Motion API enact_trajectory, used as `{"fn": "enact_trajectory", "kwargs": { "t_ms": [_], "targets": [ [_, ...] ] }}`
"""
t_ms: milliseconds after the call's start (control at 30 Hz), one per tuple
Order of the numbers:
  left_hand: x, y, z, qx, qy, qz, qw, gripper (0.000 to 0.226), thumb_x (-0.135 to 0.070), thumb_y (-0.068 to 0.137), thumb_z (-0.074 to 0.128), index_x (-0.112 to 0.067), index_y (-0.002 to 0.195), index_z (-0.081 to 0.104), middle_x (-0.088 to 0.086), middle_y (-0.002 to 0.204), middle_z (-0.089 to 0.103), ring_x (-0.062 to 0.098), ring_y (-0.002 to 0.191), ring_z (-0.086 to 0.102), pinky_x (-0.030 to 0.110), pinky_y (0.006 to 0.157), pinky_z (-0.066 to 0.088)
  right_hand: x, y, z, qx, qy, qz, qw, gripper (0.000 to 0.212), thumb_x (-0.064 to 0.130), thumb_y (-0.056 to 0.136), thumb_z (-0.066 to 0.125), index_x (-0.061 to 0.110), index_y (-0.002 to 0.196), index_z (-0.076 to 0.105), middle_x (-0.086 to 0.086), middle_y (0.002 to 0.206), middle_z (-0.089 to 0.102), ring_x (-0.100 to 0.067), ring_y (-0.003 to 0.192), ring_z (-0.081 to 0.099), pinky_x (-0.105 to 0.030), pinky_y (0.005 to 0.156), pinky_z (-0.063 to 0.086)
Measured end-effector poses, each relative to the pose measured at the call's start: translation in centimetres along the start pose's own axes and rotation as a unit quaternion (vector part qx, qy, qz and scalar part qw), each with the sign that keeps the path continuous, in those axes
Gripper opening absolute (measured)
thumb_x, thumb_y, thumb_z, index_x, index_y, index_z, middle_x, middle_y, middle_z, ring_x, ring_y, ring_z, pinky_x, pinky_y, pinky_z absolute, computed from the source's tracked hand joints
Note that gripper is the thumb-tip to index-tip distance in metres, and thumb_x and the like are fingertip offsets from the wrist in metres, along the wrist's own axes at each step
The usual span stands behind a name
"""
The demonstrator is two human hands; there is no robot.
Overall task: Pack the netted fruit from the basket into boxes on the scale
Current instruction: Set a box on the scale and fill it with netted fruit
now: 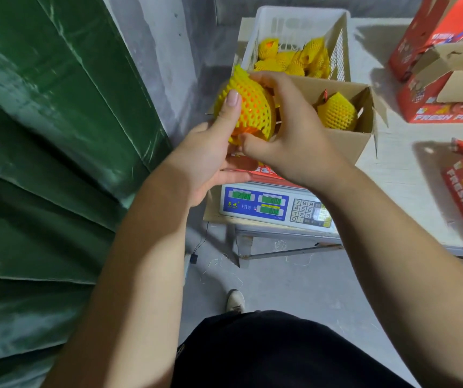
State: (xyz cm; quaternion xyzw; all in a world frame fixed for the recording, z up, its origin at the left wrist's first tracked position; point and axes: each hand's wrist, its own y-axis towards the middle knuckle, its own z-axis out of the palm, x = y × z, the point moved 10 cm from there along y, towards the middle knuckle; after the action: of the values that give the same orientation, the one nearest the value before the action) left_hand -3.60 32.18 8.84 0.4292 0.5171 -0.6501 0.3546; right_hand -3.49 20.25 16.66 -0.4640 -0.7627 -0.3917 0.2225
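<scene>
We have one netted fruit clamped between both hands, held in the air just above the near left corner of the open box. Our left hand cups it from below at seven o'clock, thumb pressed flat up the yellow foam net. Our right hand wraps it from four o'clock, fingers curled over the top and thumb at the bottom.

The risks, as we judge them: the net looks loose and stretchy, so it could slide off the orange skin if we pull rather than lift, leaving the fruit bare. The fruit also sits left of the box wall, not over the opening, so letting go now would likely drop it past the scale to the floor. Setting it down hard could bruise it and jolt the green reading.

Nearest, at one o'clock from the hands, the box stands on the scale and holds at least one netted fruit in its right end; the rest of its inside is hidden behind our right hand. Farther, at twelve o'clock, the white basket holds a heap of netted fruit along its near side. At two o'clock, well apart, red fruit cartons lie about; we cannot tell their contents.
</scene>
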Motion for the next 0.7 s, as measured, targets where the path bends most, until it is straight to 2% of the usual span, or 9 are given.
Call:
{"fn": "enact_trajectory", "kwargs": {
  "t_ms": [100, 233, 333, 400, 467, 567, 633, 700],
  "targets": [
    [-0.1, 0.0, -0.5, -0.033, 0.025, 0.046, 0.998, 0.081, -0.078, 0.083, 0.058, -0.027, 0.145, 0.056, 0.003, 0.129, 0.074, 0.027, 0.105, 0.077, 0.046, 0.085, 0.065, -1.0, -0.4, -0.8, -0.046, 0.036, 0.030, 0.998, 0.063, 0.016, 0.085, 0.078, 0.004, 0.140, 0.048, -0.004, 0.129, 0.058, -0.017, 0.121, 0.057, -0.039, 0.102, 0.050],
    [-2.4, -0.4, -2.3, -0.113, 0.027, 0.239, 0.964, 0.032, -0.040, 0.090, 0.078, -0.029, 0.119, 0.069, -0.003, 0.114, 0.079, 0.015, 0.099, 0.077, 0.031, 0.076, 0.062, -2.7, -0.5, -1.3, -0.065, 0.067, 0.070, 0.993, 0.064, 0.024, 0.088, 0.079, 0.010, 0.141, 0.047, 0.005, 0.126, 0.057, -0.005, 0.117, 0.058, -0.033, 0.099, 0.053],
    [-3.4, 0.2, -2.8, -0.131, 0.033, 0.308, 0.942, 0.014, -0.033, 0.089, 0.080, -0.042, 0.100, 0.076, -0.007, 0.096, 0.080, 0.009, 0.086, 0.076, 0.024, 0.070, 0.058, -3.7, -0.2, -1.1, -0.070, 0.084, 0.088, 0.990, 0.067, 0.024, 0.089, 0.078, 0.010, 0.146, 0.045, 0.001, 0.134, 0.057, -0.008, 0.124, 0.056, -0.039, 0.102, 0.053],
    [-4.0, 1.1, -3.1, -0.144, 0.067, 0.327, 0.932, 0.012, -0.040, 0.089, 0.078, -0.051, 0.093, 0.074, -0.010, 0.088, 0.078, 0.009, 0.080, 0.074, 0.027, 0.068, 0.058, -4.4, 0.2, -1.3, -0.084, 0.093, 0.103, 0.987, 0.068, 0.021, 0.090, 0.076, 0.012, 0.149, 0.043, 0.000, 0.140, 0.056, -0.007, 0.127, 0.055, -0.037, 0.105, 0.051],
    [-4.4, 2.4, -2.9, -0.128, 0.092, 0.330, 0.931, 0.010, -0.045, 0.090, 0.076, -0.053, 0.094, 0.072, -0.013, 0.088, 0.077, 0.009, 0.080, 0.073, 0.030, 0.068, 0.057, -5.2, 0.9, -1.7, -0.102, 0.087, 0.120, 0.984, 0.067, 0.018, 0.091, 0.075, 0.015, 0.151, 0.045, 0.004, 0.142, 0.056, -0.003, 0.127, 0.054, -0.034, 0.107, 0.049],
    [-4.8, 4.3, -2.6, -0.100, 0.104, 0.321, 0.936, 0.010, -0.047, 0.091, 0.072, -0.054, 0.099, 0.071, -0.015, 0.093, 0.076, 0.009, 0.089, 0.073, 0.034, 0.075, 0.058, -6.3, 2.4, -2.2, -0.128, 0.071, 0.138, 0.980, 0.064, 0.017, 0.090, 0.073, 0.016, 0.149, 0.048, -0.001, 0.140, 0.058, -0.014, 0.127, 0.058, -0.044, 0.106, 0.050],
    [-5.2, 5.7, -2.1, -0.076, 0.118, 0.310, 0.941, 0.013, -0.045, 0.092, 0.070, -0.052, 0.103, 0.071, -0.017, 0.101, 0.076, 0.009, 0.099, 0.073, 0.034, 0.083, 0.060, -7.1, 3.4, -2.2, -0.138, 0.070, 0.149, 0.977, 0.064, 0.021, 0.089, 0.072, 0.019, 0.148, 0.048, 0.004, 0.134, 0.060, -0.009, 0.120, 0.060, -0.044, 0.104, 0.052],
    [-5.9, 6.9, -1.7, -0.042, 0.121, 0.291, 0.948, 0.018, -0.036, 0.094, 0.068, -0.046, 0.108, 0.070, -0.018, 0.107, 0.075, 0.006, 0.107, 0.071, 0.030, 0.090, 0.058, -8.1, 4.3, -1.4, -0.120, 0.134, 0.182, 0.967, 0.065, 0.034, 0.088, 0.068, 0.029, 0.148, 0.045, 0.008, 0.131, 0.061, -0.005, 0.116, 0.062, -0.044, 0.102, 0.054]
  ]
}}
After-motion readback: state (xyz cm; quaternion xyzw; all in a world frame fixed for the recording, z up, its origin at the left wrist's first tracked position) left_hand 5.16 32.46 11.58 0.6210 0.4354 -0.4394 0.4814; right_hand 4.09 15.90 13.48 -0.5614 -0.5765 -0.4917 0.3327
